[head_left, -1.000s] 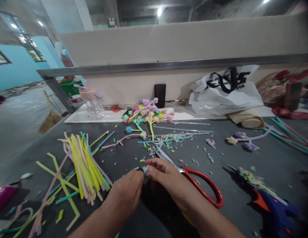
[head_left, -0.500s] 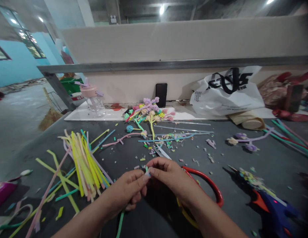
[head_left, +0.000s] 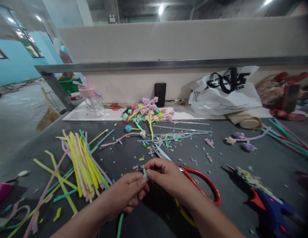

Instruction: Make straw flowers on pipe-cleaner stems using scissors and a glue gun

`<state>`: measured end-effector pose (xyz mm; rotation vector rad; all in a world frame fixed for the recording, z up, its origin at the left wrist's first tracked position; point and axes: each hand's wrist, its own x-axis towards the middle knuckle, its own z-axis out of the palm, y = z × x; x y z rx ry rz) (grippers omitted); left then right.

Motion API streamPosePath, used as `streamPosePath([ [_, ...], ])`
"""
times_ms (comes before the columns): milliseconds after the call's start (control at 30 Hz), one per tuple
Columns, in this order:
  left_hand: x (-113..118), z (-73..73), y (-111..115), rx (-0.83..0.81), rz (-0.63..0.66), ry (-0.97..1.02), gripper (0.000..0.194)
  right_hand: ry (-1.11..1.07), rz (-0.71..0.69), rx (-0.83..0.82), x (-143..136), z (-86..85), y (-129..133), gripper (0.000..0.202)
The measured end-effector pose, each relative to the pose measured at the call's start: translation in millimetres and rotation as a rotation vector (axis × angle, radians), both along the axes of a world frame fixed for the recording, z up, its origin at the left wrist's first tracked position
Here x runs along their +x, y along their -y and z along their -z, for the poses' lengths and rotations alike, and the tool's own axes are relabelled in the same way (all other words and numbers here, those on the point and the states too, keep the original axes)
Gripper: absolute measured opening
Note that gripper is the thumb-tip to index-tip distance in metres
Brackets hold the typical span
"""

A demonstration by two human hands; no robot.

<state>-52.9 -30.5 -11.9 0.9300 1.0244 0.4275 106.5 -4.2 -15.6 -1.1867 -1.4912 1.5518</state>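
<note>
Pinching a green strip [head_left: 120,225] in closed fingers [head_left: 154,176], left hand [head_left: 131,189] and right hand [head_left: 164,172] meet near scraps [head_left: 141,159], partly covering scissors [head_left: 186,168]

Green stem [head_left: 120,224], red scissors handle [head_left: 217,190], blue glue gun [head_left: 275,208] with orange trigger [head_left: 257,199], yellow and pink strips [head_left: 80,165], white bag [head_left: 215,105] with black lettering [head_left: 243,78], black phone [head_left: 160,94]

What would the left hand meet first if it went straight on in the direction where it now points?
The left hand would most likely meet the right hand first, at its thumb tip, near the small green piece. The exact depth there is unclear.
</note>
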Motion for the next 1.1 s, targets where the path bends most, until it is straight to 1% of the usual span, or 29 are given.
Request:
streamPosePath([
  [67,0.9,0.4,0.0,0.025,-0.037,-0.013,0.03,0.0,0.034,0.005,0.4,-2.6,-0.3,0.015],
  [133,1.7,0.8,-0.6,0.074,-0.085,-0.034,0.029,0.071,0.124,0.044,0.9,-5.4,-0.6,0.02],
  [200,2.0,1.8,-1.7,0.133,-0.123,-0.056,0.029,0.198,0.215,0.174,1.1,-7.0,-0.5,0.019],
  [267,1.6,3.6,-2.7,0.187,-0.145,-0.08,0.029,0.302,0.256,0.357,0.8,-7.0,0.1,0.015],
  [333,0.5,6.3,-3.6,0.246,-0.16,-0.111,0.03,0.345,0.256,0.512,0.0,-5.8,1.2,0.013],
  [367,-0.2,7.8,-3.9,0.276,-0.164,-0.132,0.03,0.352,0.246,0.559,-0.5,-5.0,1.9,0.013],
  [500,-2.8,12.6,-4.9,0.401,-0.148,-0.254,0.03,0.361,0.196,0.69,-1.0,-1.9,5.1,0.017],
  [600,-3.3,13.0,-5.1,0.459,-0.142,-0.339,0.031,0.378,0.167,0.766,-1.1,-2.2,7.6,0.02],
  [667,-3.1,11.6,-5.0,0.47,-0.152,-0.361,0.033,0.405,0.143,0.773,-2.0,-3.9,9.1,0.021],
  [733,-2.5,9.4,-4.6,0.478,-0.157,-0.37,0.035,0.429,0.128,0.739,-3.8,-5.8,10.2,0.018],
  [833,-1.4,6.5,-3.4,0.521,-0.149,-0.373,0.036,0.448,0.166,0.628,-6.9,-7.6,10.3,0.011],
  [933,-0.5,5.3,-2.0,0.611,-0.123,-0.411,0.034,0.464,0.212,0.522,-8.5,-7.9,9.3,0.012],
  [1000,-0.2,5.3,-1.3,0.665,-0.105,-0.454,0.032,0.483,0.211,0.502,-8.6,-7.9,9.1,0.014],
  [1100,0.2,5.1,-1.3,0.697,-0.093,-0.497,0.031,0.493,0.192,0.515,-8.8,-7.5,10.0,0.014],
])
